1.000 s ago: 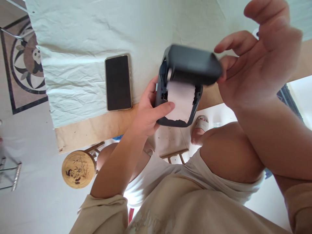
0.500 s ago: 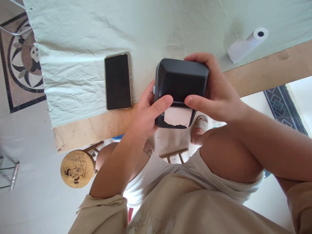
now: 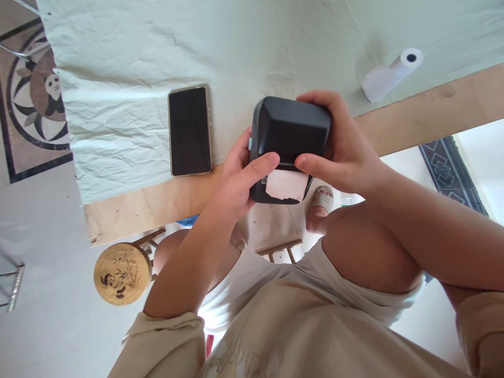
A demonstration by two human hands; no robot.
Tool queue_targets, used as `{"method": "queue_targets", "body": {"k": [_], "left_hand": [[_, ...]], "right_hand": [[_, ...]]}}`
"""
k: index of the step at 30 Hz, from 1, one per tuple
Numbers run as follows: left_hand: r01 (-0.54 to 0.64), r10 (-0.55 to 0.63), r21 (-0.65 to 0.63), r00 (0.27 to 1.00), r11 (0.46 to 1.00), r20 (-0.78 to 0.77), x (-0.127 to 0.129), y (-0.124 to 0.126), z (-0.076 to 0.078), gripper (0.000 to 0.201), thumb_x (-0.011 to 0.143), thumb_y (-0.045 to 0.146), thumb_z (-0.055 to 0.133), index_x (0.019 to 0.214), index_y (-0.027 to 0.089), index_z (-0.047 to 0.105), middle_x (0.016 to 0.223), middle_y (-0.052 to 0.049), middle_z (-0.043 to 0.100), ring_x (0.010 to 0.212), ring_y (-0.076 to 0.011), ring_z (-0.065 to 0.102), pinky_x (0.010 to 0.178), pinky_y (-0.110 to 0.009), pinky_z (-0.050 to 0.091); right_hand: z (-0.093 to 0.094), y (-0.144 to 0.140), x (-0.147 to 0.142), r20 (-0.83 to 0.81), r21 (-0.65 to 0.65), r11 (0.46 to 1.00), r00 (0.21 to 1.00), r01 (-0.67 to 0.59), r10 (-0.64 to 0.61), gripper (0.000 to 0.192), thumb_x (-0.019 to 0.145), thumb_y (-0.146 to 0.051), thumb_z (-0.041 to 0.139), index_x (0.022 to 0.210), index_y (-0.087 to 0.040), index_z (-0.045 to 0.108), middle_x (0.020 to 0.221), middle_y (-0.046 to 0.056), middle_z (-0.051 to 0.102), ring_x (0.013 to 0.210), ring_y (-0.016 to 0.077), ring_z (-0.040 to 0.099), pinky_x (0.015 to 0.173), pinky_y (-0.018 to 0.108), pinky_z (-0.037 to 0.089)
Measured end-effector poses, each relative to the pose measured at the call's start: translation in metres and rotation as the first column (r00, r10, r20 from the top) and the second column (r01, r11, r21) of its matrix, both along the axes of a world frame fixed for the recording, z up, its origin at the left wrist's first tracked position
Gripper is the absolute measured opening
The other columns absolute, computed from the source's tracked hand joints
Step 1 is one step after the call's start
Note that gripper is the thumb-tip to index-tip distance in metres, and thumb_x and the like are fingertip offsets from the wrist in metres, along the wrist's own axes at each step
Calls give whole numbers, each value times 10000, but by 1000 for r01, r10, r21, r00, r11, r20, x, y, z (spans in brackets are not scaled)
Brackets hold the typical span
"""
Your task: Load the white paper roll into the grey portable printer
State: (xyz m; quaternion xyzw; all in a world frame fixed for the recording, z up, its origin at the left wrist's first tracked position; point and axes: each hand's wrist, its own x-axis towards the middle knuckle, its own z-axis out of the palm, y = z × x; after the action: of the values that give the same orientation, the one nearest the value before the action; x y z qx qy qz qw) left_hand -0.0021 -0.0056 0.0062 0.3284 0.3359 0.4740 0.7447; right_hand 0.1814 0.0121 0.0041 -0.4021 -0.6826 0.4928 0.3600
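Phone point(image 3: 189, 130) left of printer point(image 3: 290, 137)

Both hands point(image 3: 236, 184) around dark printer point(image 3: 291, 136), lid closed

Bright, even daylight — sharp, soft shadows, edges warped.

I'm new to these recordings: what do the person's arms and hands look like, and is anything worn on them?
Both hands, left and right, are bare: no gloves, rings or watch show. The forearms are bare too. Loose beige sleeves end near the elbows, matching the beige top.
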Motion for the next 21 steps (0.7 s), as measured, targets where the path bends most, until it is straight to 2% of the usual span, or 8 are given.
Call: {"method": "queue_targets", "body": {"k": [3,8,16,19,21], "left_hand": [[-2,2,-1,1000,1000,-7,0,0,0,269,763,287,700,975,169,582,757,21,615,586,-33,594,507,-122,503],[-30,29,-18,999,999,-41,1,-2,2,249,772,317,683,954,178,587,753,10,608,582,-56,604,490,-141,502],[-25,25,-19,999,1000,-35,1,-4,3,261,776,338,685,968,189,590,756,15,605,582,-42,598,504,-128,496],[-102,101,-20,994,995,-50,7,-4,2,290,805,434,632,964,194,602,761,3,627,629,-66,639,497,-126,476],[-161,159,-35,986,986,-55,11,-4,-1,356,854,515,519,979,195,617,761,-9,638,703,-96,678,496,-126,462]], "right_hand": [[0,2,0,2,-30,999,1000,-11,11,697,772,-492,667,1313,-265,291,1136,49,486,881,90,522,644,210,513],[4,1,-4,-15,-19,1000,1000,0,0,664,765,-495,671,1279,-259,323,1106,44,492,854,85,516,619,197,509],[4,1,-3,-12,-1,1000,1000,-5,5,638,772,-449,680,1280,-258,344,1100,43,508,859,80,516,634,186,488],[2,1,-2,29,27,1000,1000,9,-9,649,779,-460,671,1297,-253,340,1103,49,512,862,82,515,649,196,478],[2,2,-1,53,106,994,998,40,-46,653,770,-445,682,1299,-255,348,1191,54,490,977,100,526,732,209,495]]}}
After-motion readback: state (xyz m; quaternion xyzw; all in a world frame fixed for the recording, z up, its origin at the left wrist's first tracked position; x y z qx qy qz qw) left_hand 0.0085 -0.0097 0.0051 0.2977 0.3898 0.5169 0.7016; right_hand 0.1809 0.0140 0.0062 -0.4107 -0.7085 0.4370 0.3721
